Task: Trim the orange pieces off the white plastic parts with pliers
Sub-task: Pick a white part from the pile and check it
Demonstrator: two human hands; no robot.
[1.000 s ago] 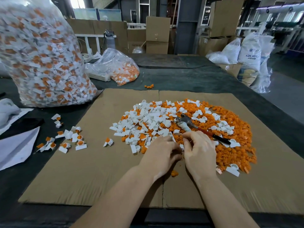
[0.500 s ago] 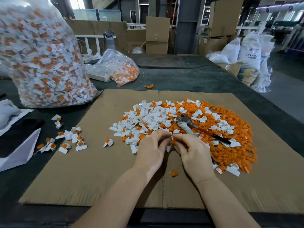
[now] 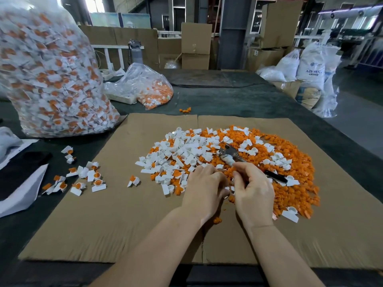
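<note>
A heap of trimmed white plastic parts (image 3: 186,154) and cut orange pieces (image 3: 290,189) lies on a cardboard sheet (image 3: 103,214). The pliers (image 3: 229,153) lie on the heap with their black handle (image 3: 275,176) pointing right; neither hand holds them. My left hand (image 3: 205,186) and my right hand (image 3: 253,189) meet at the heap's near edge with fingers curled. Together they pinch a small white part (image 3: 230,188), of which only a sliver shows between them. A few orange scraps (image 3: 217,220) lie under my left wrist.
A large clear bag of untrimmed parts (image 3: 51,79) stands at the back left, with a smaller bag (image 3: 154,90) behind the cardboard. Loose untrimmed parts (image 3: 83,177) lie at the left. White paper (image 3: 20,193) is at the table's left edge. Sacks (image 3: 310,67) stand at the right.
Both hands reached forward to the heap, pinched a white part, then shifted slightly right and closed together over it. The pliers have not moved.
</note>
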